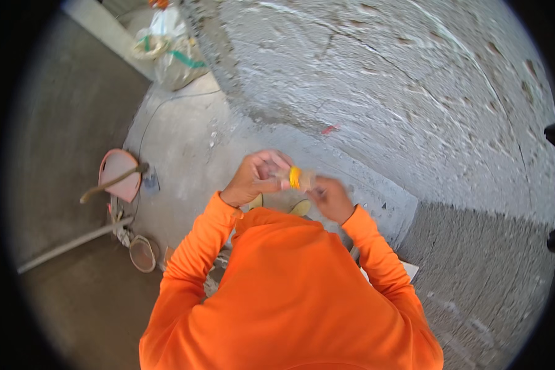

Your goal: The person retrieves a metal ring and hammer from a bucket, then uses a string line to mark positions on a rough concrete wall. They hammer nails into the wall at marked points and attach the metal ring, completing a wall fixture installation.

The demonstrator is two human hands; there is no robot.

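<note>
Left hand (257, 177) pinches a small blurred object with a yellow band (296, 177), held chest-high between both grips. Right hand (330, 198) at its other end; closure unclear. Looks light, small; pinch ends.

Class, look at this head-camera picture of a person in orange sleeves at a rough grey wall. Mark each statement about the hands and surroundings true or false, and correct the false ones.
1. Both hands meet at a small yellow object. True: the left hand and right hand are at the yellow object, which is too blurred to identify.
2. The sleeves are blue. False: the sleeves are orange.
3. A pink shovel-like tool lies on the floor to the person's left. True: pink tool.
4. The wall is smooth and tiled. False: the wall is rough grey plaster.
5. A plastic bag sits on the floor at upper left. True: plastic bag.
</note>
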